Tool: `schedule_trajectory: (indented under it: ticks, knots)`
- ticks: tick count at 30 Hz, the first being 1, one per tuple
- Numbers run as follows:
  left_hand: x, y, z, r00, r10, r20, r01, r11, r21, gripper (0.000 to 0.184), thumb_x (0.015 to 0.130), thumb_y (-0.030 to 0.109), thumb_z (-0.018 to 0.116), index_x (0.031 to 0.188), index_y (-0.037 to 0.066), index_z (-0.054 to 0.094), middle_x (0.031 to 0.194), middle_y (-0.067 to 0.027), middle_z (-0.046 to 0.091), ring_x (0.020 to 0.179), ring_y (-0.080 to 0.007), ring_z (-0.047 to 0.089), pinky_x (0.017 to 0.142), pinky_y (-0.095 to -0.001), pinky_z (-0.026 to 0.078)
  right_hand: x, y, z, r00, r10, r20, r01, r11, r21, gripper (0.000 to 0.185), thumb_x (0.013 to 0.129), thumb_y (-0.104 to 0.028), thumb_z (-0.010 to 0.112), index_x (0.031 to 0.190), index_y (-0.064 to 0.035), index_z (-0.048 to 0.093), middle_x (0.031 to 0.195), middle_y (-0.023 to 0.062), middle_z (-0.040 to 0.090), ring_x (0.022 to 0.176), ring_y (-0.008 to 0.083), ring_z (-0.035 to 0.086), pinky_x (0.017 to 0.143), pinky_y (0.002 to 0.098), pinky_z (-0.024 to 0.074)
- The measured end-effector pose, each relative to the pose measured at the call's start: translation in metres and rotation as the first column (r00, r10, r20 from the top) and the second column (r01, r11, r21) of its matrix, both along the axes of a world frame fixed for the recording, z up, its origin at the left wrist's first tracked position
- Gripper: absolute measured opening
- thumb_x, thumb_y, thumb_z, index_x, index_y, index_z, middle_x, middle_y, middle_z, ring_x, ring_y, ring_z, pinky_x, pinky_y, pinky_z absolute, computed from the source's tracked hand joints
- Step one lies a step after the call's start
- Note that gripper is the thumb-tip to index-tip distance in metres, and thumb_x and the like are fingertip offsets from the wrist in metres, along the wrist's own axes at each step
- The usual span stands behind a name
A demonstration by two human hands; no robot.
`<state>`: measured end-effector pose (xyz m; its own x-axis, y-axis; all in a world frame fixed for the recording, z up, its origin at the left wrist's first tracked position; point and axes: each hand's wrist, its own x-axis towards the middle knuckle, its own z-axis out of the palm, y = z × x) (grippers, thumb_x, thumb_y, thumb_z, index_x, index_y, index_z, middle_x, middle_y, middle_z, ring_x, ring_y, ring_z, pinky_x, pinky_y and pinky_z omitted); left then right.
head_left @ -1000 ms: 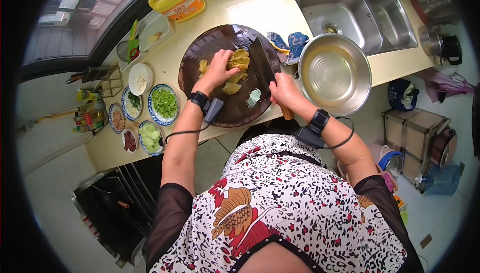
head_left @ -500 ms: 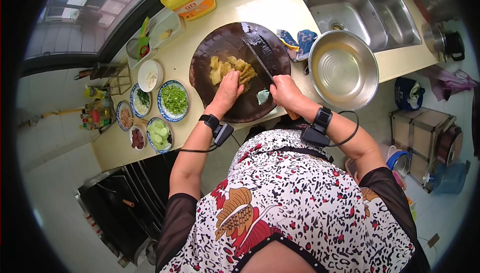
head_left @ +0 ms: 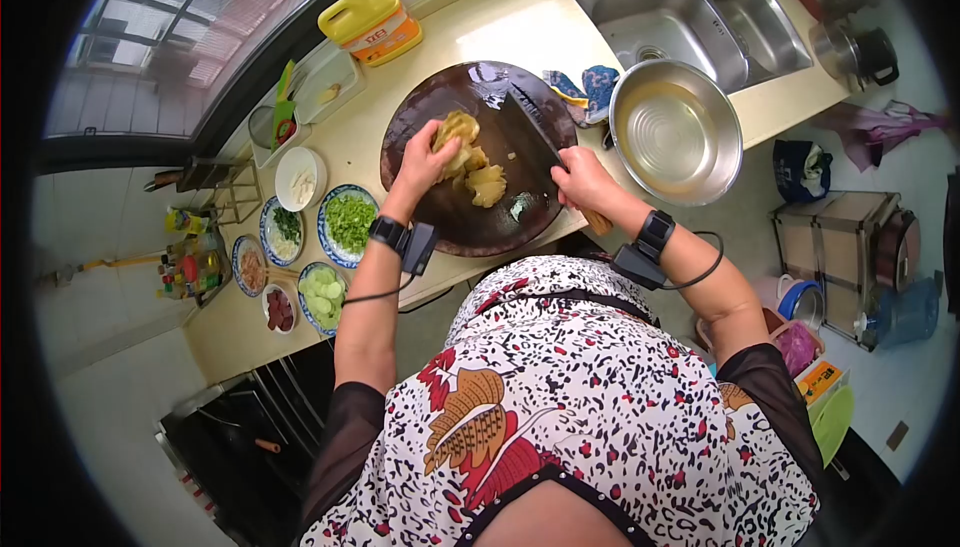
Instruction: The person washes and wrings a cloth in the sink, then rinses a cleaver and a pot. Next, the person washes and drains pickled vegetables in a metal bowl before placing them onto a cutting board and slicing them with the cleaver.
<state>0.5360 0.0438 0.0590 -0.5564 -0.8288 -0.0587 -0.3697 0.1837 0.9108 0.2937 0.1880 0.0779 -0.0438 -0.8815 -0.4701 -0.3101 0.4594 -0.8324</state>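
My left hand (head_left: 422,161) is closed around a clump of yellowish-green pickled greens (head_left: 459,133), lifted a little over the round dark chopping board (head_left: 425,222). More pieces of the greens (head_left: 487,188) lie on the wet board just below and right of that hand. My right hand (head_left: 584,183) grips a cleaver (head_left: 534,131) by its wooden handle. The dark blade points up and left across the right half of the board, apart from the greens.
Left of the board stand several dishes, among them chopped green herbs (head_left: 349,223), sliced cucumber (head_left: 322,296) and a white bowl (head_left: 300,178). A steel basin (head_left: 676,132) of liquid sits right, below the sink (head_left: 660,27). A yellow jug (head_left: 372,27) and blue cloth (head_left: 598,90) stay behind.
My left hand has moved up and left, lifting a clump of greens off the pile. My right hand and the cleaver have shifted slightly, with the blade's broad side now showing more.
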Motion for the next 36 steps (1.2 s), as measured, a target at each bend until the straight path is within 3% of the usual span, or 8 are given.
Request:
schedule_trajectory:
  ticks: [4, 8, 11, 15, 19, 25, 27, 36]
  knots:
    - [-0.044, -0.021, -0.022, 0.979, -0.034, -0.199, 0.079, 0.971, 0.226, 0.023, 0.085, 0.020, 0.063, 0.093, 0.000, 0.056, 0.079, -0.0010, 0.057, 0.075, -0.0058, 0.049, 0.067, -0.0229, 0.042, 0.004, -0.008, -0.010, 0.992, -0.128, -0.013, 0.128, 0.991, -0.034, 0.020, 0.084, -0.006, 0.047, 0.068, 0.0048, 0.047, 0.051, 0.0122, 0.055, 0.041, 0.0196, 0.056, 0.038, 0.0338, 0.0442]
    - [-0.054, -0.032, -0.058, 0.928, 0.023, 0.371, 0.123, 0.923, -0.364, 0.038, 0.078, 0.037, 0.067, 0.088, 0.002, 0.057, 0.082, -0.0169, 0.054, 0.083, -0.0354, 0.051, 0.074, -0.0441, 0.042, 0.013, -0.002, -0.007, 0.983, -0.134, -0.130, 0.126, 0.990, -0.067, 0.020, 0.085, -0.006, 0.048, 0.067, 0.0047, 0.048, 0.050, 0.0132, 0.055, 0.043, 0.0223, 0.059, 0.042, 0.0356, 0.0470]
    - [-0.055, -0.033, -0.051, 0.913, 0.124, 0.389, 0.142, 0.798, -0.586, 0.043, 0.078, 0.042, 0.065, 0.091, 0.002, 0.057, 0.090, -0.0166, 0.052, 0.092, -0.0341, 0.047, 0.079, -0.0435, 0.040, 0.017, 0.004, -0.020, 0.966, -0.102, -0.236, 0.069, 0.987, -0.143, 0.021, 0.084, -0.006, 0.048, 0.067, 0.0045, 0.049, 0.049, 0.0146, 0.055, 0.043, 0.0244, 0.059, 0.045, 0.0366, 0.0481]
    - [-0.055, -0.036, -0.059, 0.956, 0.180, 0.230, -0.085, 0.926, -0.368, 0.061, 0.076, 0.042, 0.068, 0.117, 0.001, 0.048, 0.108, -0.0198, 0.050, 0.103, -0.0337, 0.045, 0.088, -0.0387, 0.039, 0.022, 0.003, -0.012, 0.963, -0.158, -0.217, 0.130, 0.982, -0.138, 0.022, 0.084, -0.008, 0.049, 0.066, 0.0042, 0.050, 0.047, 0.0153, 0.053, 0.043, 0.0266, 0.058, 0.049, 0.0383, 0.0488]
    - [-0.053, -0.018, -0.048, 0.905, -0.004, 0.425, 0.226, 0.851, -0.473, 0.072, 0.067, 0.032, 0.076, 0.124, 0.000, 0.044, 0.113, -0.0168, 0.047, 0.105, -0.0322, 0.044, 0.091, -0.0383, 0.038, 0.019, -0.002, -0.014, 0.930, -0.203, -0.308, 0.146, 0.970, -0.196, 0.019, 0.082, -0.009, 0.052, 0.068, 0.0044, 0.052, 0.059, 0.0211, 0.057, 0.056, 0.0350, 0.060, 0.057, 0.0435, 0.0482]
    - [-0.056, -0.022, -0.058, 0.977, -0.052, 0.205, 0.146, 0.867, -0.476, 0.053, 0.064, 0.017, 0.077, 0.109, 0.002, 0.054, 0.105, -0.0148, 0.049, 0.102, -0.0322, 0.046, 0.088, -0.0391, 0.041, 0.016, -0.021, -0.038, 0.883, -0.157, -0.442, 0.012, 0.949, -0.315, 0.020, 0.086, -0.009, 0.050, 0.072, 0.0046, 0.049, 0.049, 0.0140, 0.054, 0.041, 0.0224, 0.057, 0.041, 0.0352, 0.0461]
    - [-0.052, -0.023, -0.056, 0.976, -0.119, 0.184, 0.193, 0.862, -0.468, 0.051, 0.063, 0.017, 0.077, 0.107, 0.003, 0.055, 0.102, -0.0144, 0.049, 0.099, -0.0320, 0.047, 0.086, -0.0399, 0.041, 0.023, -0.020, -0.034, 0.896, -0.163, -0.412, 0.060, 0.966, -0.252, 0.017, 0.080, -0.011, 0.054, 0.071, 0.0038, 0.055, 0.072, 0.0261, 0.058, 0.071, 0.0432, 0.057, 0.067, 0.0482, 0.0461]
    - [-0.055, -0.019, -0.036, 0.997, -0.046, 0.067, 0.077, 0.798, -0.597, 0.032, 0.066, 0.004, 0.070, 0.096, 0.006, 0.058, 0.100, -0.0123, 0.051, 0.097, -0.0323, 0.049, 0.085, -0.0397, 0.043, 0.010, -0.027, -0.012, 0.805, -0.129, -0.579, -0.077, 0.945, -0.317, 0.020, 0.084, -0.015, 0.053, 0.076, 0.0030, 0.053, 0.067, 0.0250, 0.058, 0.067, 0.0431, 0.057, 0.062, 0.0492, 0.0462]
